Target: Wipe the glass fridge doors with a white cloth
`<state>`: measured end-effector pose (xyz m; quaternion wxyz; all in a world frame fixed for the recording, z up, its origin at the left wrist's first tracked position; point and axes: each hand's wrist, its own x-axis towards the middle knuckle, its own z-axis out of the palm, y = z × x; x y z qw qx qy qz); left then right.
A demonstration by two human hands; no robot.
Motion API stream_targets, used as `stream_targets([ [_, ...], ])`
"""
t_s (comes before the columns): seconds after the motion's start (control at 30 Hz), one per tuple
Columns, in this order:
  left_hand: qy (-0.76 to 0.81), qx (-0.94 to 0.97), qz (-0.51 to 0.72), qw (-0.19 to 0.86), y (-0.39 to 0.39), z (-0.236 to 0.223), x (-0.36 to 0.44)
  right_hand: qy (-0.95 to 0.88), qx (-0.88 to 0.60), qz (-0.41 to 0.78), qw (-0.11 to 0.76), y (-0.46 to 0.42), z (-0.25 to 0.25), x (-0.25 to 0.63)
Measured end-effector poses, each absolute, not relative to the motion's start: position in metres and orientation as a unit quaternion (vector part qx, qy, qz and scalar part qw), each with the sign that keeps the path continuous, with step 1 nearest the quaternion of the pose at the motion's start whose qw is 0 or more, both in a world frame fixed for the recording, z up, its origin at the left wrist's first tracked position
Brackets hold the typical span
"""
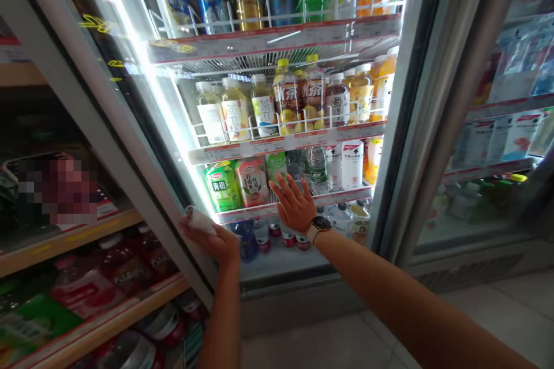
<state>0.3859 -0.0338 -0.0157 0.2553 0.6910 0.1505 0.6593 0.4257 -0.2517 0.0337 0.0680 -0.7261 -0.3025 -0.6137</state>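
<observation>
Tall glass cooler door (171, 115) with a grey metal frame (134, 176), its edge beneath the curled fingers of the left hand (214, 245), clenched on a soft white wad (199, 220). Right hand (294, 204) flat on smooth glass, fingers splayed and released, round plastic bottles (318, 170) just behind the fingertips.

The cooler's glass door (130, 98) stands swung open, its lower edge under the left hand (212, 245) with a white wad (199, 220) (tissue or cloth, hard to tell), while the spread right hand (294, 203) sits at the shelf's price rail (246, 209) by bottled drinks (318, 170).
</observation>
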Motion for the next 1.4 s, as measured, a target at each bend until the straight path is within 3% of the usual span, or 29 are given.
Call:
stream_targets([
  [0.27, -0.062, 0.766, 0.629, 0.117, -0.128, -0.034, 0.397, -0.299, -0.713, -0.630, 0.069, -0.250, 0.033, 0.429],
  [0.43, -0.134, 0.769, 0.622, 0.056, -0.108, -0.035, 0.399, -0.310, -0.719, -0.618, 0.072, -0.251, 0.032, 0.428],
  [0.67, 0.031, 0.732, 0.652, 0.195, -0.022, -0.005, 0.381, -0.304, -0.724, -0.615, 0.073, -0.251, 0.033, 0.425],
  [0.83, 0.114, 0.669, 0.683, 0.270, -0.021, 0.001, 0.381, -0.305, -0.721, -0.618, 0.073, -0.250, 0.033, 0.425],
  [1.17, -0.090, 0.742, 0.654, 0.120, -0.137, -0.028, 0.397, -0.299, -0.726, -0.615, 0.072, -0.249, 0.030, 0.430],
  [1.4, -0.151, 0.769, 0.620, 0.050, -0.089, -0.037, 0.397, -0.300, -0.725, -0.618, 0.057, -0.251, 0.033, 0.428],
])
